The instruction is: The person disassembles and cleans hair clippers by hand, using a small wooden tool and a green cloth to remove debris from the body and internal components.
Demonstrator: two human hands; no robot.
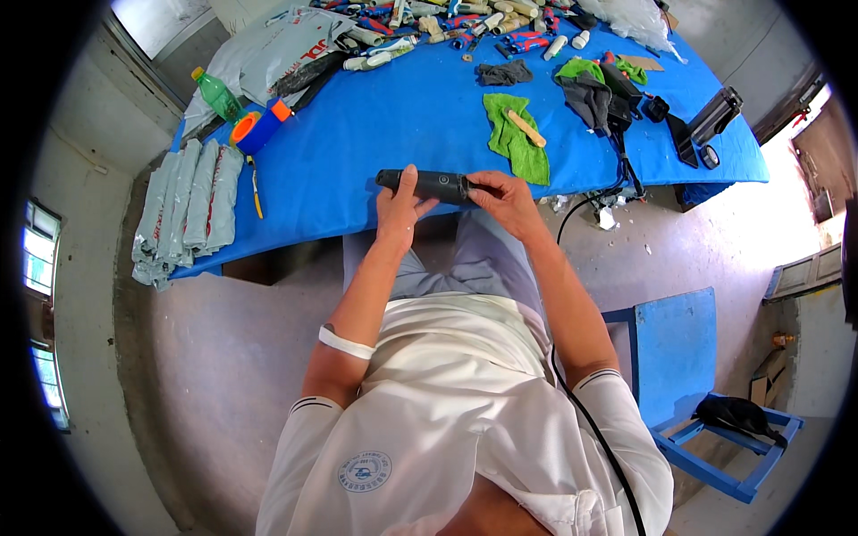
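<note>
Between both my hands, at the table's near edge, is a long black rounded device [438,186] with a small round mark on its side. My left hand [399,213] wraps its left part, thumb on top. My right hand [508,204] is closed round the narrower right end, and its fingers partly hide that end. Just beyond lies a green cloth [511,159] with a pale wooden stick-like piece [526,129] on it. To the right sit a dark grey cloth [587,101] and a black box [623,87] with cables.
A blue-covered table [357,125] spans the front. On its left are folded grey plastic bags [214,201], a green bottle [217,94], a blue and orange tape dispenser [256,128] and a yellow cutter [256,188]. Many red-blue tools [527,43] lie behind. A blue chair [677,348] stands right.
</note>
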